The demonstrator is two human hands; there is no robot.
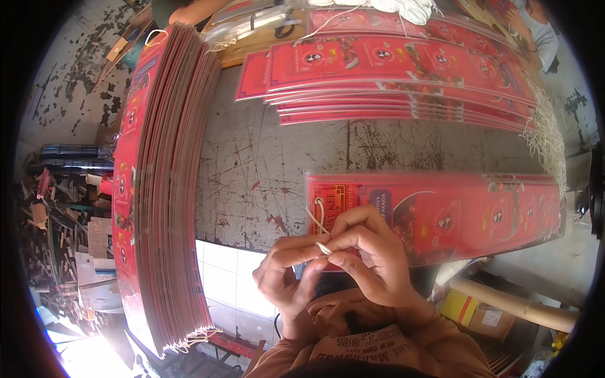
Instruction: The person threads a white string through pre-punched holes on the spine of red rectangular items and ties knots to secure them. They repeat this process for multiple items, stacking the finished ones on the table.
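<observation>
Both of my hands meet at the near edge of the table, pinching a thin off-white cord [324, 249] between the fingertips. My left hand [285, 269] is closed on it from the left, my right hand [374, 255] from the right. A twisted loop or knot of the cord shows between the fingers; which cannot be made out. From there the cord runs up to an eyelet at the left end of a long red printed panel [454, 211]. This panel lies flat on top of others under and beyond my right hand, which covers part of its near edge.
A tall row of red panels [129, 183] runs along the left of the scratched grey table [252, 157]. More red panels [391, 63] lie fanned at the back, below a white cord bundle [409, 9]. Loose cords [549, 138] hang at right. Other people's arms [196, 11] show at the far edge.
</observation>
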